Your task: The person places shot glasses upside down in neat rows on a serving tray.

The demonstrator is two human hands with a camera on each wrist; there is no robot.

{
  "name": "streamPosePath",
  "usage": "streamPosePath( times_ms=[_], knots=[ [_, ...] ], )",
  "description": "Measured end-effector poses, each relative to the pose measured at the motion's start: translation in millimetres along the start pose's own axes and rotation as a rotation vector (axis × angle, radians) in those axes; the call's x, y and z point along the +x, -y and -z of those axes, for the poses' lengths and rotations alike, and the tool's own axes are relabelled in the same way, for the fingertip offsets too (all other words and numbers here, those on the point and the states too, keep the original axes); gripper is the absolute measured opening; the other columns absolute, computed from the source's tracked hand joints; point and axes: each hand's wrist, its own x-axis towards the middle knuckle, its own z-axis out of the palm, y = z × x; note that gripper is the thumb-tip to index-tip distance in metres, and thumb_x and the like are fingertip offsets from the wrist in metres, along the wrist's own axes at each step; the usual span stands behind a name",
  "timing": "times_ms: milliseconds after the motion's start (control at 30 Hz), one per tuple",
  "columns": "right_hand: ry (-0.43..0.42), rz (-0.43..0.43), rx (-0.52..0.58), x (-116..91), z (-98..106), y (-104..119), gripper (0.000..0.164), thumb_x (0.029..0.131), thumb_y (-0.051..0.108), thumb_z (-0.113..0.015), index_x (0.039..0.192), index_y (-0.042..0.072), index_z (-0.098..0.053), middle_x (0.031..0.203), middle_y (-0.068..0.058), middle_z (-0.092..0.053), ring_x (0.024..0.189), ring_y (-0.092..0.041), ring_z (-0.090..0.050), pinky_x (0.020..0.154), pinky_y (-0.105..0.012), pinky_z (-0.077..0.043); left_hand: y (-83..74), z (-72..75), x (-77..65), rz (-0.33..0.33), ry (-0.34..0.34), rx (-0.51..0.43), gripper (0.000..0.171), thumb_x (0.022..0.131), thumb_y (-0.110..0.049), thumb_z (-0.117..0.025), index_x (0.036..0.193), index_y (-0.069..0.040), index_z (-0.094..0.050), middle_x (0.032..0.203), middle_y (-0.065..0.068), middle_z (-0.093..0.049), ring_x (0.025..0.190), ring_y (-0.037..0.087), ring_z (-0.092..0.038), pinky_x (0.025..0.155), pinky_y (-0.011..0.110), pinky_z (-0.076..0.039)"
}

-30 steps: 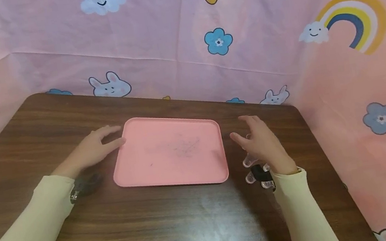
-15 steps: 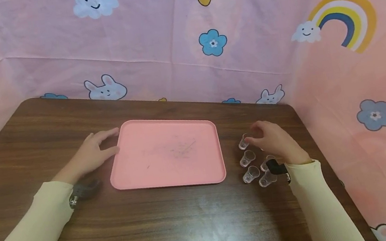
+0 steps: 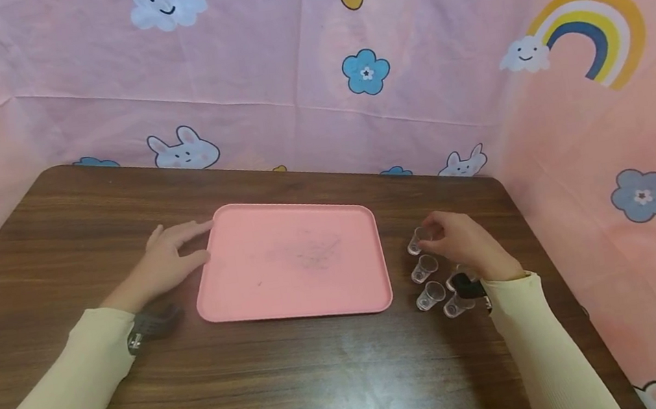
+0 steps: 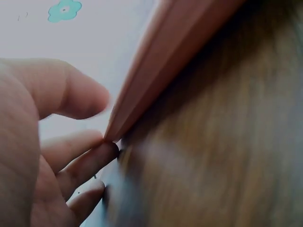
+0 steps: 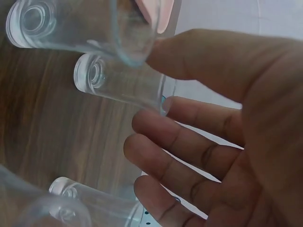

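A shallow pink tray (image 3: 285, 258) lies on the brown table. My left hand (image 3: 164, 260) is at its left edge, fingers extended; in the left wrist view the fingertips meet the tray's side (image 4: 142, 90), with the thumb apart above. To the right of the tray, my right hand (image 3: 463, 242) has thumb and index finger at the rim of a small clear cup (image 3: 413, 244), the farthest of a group. The right wrist view shows this cup (image 5: 123, 80) upright on the table, between thumb and index finger, the other fingers loosely bent.
Several like cups stand nearer, including one just below the hand (image 3: 423, 268) and another closest to the tray's front corner (image 3: 430, 295). Two more are partly behind the black wrist strap (image 3: 468, 286). A patterned pink cloth (image 3: 260, 68) hangs behind the wooden table (image 3: 253, 394).
My right hand has moved from above the cups down to the farthest one, its thumb and index finger closing at the rim. The left hand has stayed at the tray's left edge.
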Motion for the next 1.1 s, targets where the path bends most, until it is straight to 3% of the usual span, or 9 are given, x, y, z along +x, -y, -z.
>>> streamPosePath(
  times_ms=[233, 467, 633, 933, 1100],
  knots=[
    [0.007, 0.010, 0.004, 2.5, -3.0, -0.4, 0.034, 0.087, 0.027, -0.069, 0.116, 0.010, -0.062, 0.100, -0.006, -0.064, 0.089, -0.023, -0.059, 0.077, -0.041, -0.051, -3.9, -5.4, 2.4, -0.081, 0.032, 0.009, 0.061, 0.087, -0.032, -0.067, 0.142, -0.015, -0.045, 0.143, 0.017, -0.043, 0.137, 0.037, -0.029, 0.113, 0.057, 0.008],
    [0.022, -0.005, -0.008, 6.1, -6.0, 1.8, 0.031, 0.087, 0.027, -0.068, 0.113, 0.012, -0.062, 0.099, -0.005, -0.064, 0.088, -0.023, -0.058, 0.075, -0.040, -0.051, -7.1, -6.2, -0.1, -0.082, 0.037, -0.013, 0.064, 0.086, -0.030, -0.068, 0.143, -0.014, -0.043, 0.143, 0.015, -0.044, 0.136, 0.037, -0.029, 0.113, 0.056, 0.010],
    [-0.037, 0.040, -0.017, 7.1, -6.0, 5.5, 0.026, 0.086, 0.028, -0.070, 0.107, 0.014, -0.064, 0.094, -0.003, -0.063, 0.084, -0.021, -0.056, 0.073, -0.037, -0.050, -6.5, -7.0, -1.4, -0.082, 0.040, -0.009, 0.064, 0.087, -0.030, -0.068, 0.143, -0.015, -0.042, 0.144, 0.015, -0.043, 0.136, 0.036, -0.029, 0.113, 0.056, 0.009],
    [-0.122, 0.059, 0.149, 7.1, -12.4, 30.1, 0.031, 0.085, 0.029, -0.071, 0.112, 0.016, -0.060, 0.104, -0.001, -0.064, 0.097, -0.022, -0.061, 0.085, -0.042, -0.051, -7.5, -5.8, -4.8, -0.092, 0.029, -0.007, 0.065, 0.087, -0.030, -0.068, 0.144, -0.014, -0.041, 0.143, 0.015, -0.043, 0.135, 0.037, -0.031, 0.113, 0.055, 0.008],
    [-0.145, 0.083, 0.200, 11.3, -23.7, 43.2, 0.030, 0.086, 0.029, -0.070, 0.112, 0.017, -0.060, 0.104, 0.000, -0.063, 0.099, -0.021, -0.063, 0.084, -0.041, -0.053, -8.2, -6.0, -5.4, -0.101, 0.032, -0.010, 0.066, 0.087, -0.031, -0.068, 0.144, -0.014, -0.041, 0.144, 0.014, -0.043, 0.136, 0.038, -0.029, 0.113, 0.056, 0.008]
  ],
)
